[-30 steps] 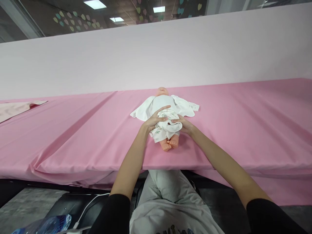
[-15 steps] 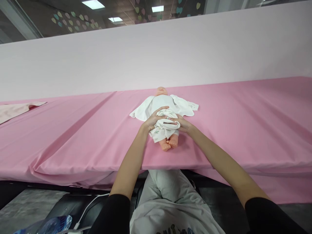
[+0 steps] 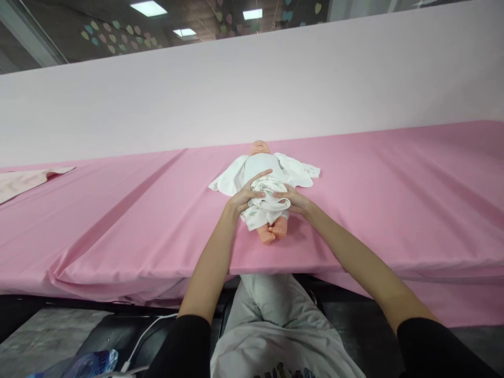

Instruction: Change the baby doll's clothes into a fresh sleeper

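A baby doll (image 3: 278,227) lies on its back on the pink-covered table, its head away from me and its bare feet towards me. A white top (image 3: 232,176) with wide sleeves spreads out over its upper body. Over its lower body and legs sits a bunched white printed baby garment (image 3: 265,214). My left hand (image 3: 244,197) grips the left side of this bundle, thumb on top and index finger stretched along the doll's belly. My right hand (image 3: 295,199) holds the bundle's right side, thumb on top. The fingers beneath the cloth are hidden.
The pink tablecloth (image 3: 129,220) has folds and hangs over the front edge. A pale pink cloth (image 3: 27,184) lies at the far left. Behind the table rises a white partition (image 3: 236,89). Below left, a plastic bottle (image 3: 88,365) and a white cable (image 3: 144,336) rest on a black chair.
Both thumbs have shifted slightly on the bunched garment, and the opening in its folds has closed up. The doll stays in place.
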The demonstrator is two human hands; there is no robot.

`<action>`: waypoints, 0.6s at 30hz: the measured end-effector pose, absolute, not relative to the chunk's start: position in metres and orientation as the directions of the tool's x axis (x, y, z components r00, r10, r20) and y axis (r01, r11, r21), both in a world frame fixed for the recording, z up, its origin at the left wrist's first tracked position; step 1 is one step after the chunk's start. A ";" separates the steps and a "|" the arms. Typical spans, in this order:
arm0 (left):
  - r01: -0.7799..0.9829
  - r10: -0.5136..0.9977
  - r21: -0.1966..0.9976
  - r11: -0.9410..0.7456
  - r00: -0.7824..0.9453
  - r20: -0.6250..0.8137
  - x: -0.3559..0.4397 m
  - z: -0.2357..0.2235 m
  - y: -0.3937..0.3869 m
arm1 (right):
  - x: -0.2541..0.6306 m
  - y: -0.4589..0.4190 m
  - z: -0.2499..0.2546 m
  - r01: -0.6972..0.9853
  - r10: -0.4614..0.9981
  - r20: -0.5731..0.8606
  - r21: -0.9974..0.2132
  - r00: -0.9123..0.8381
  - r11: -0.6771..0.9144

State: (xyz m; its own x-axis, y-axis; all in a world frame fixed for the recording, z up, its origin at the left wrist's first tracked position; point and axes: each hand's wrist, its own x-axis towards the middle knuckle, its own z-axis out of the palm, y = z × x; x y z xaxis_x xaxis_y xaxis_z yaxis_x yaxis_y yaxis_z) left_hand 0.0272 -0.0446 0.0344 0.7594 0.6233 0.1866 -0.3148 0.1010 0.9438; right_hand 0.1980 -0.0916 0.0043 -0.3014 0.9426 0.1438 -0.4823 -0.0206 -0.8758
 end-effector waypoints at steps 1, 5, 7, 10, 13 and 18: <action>-0.311 0.614 0.945 0.102 0.767 0.186 0.026 0.035 -0.045 | 0.198 -0.092 0.004 -0.476 0.945 0.135 -0.879 -0.299 -0.025; -0.267 0.609 0.960 0.088 0.777 0.160 0.025 0.037 -0.048 | 0.198 -0.092 0.006 -0.472 0.953 0.125 -0.881 -0.277 -0.021; -0.264 0.616 0.961 0.082 0.771 0.159 0.026 0.037 -0.048 | 0.198 -0.092 0.006 -0.478 0.956 0.126 -0.878 -0.265 -0.017; -0.274 0.628 0.959 0.076 0.760 0.167 0.027 0.037 -0.048 | 0.197 -0.093 0.007 -0.480 0.954 0.124 -0.877 -0.272 -0.022; -0.279 0.625 0.956 0.093 0.764 0.162 0.029 0.036 -0.045 | 0.196 -0.093 0.006 -0.497 0.948 0.140 -0.867 -0.286 -0.022; -0.271 0.593 0.950 0.154 0.795 0.131 0.029 0.032 -0.037 | 0.196 -0.091 0.003 -0.517 0.946 0.160 -0.856 -0.282 -0.009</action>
State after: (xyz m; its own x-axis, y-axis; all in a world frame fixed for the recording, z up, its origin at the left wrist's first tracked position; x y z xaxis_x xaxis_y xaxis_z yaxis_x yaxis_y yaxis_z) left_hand 0.0292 -0.0371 0.0317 0.7948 0.5927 0.1305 -0.2707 0.1537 0.9503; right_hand 0.1962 -0.0907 0.0029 -0.2815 0.9461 0.1602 -0.5167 -0.0088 -0.8561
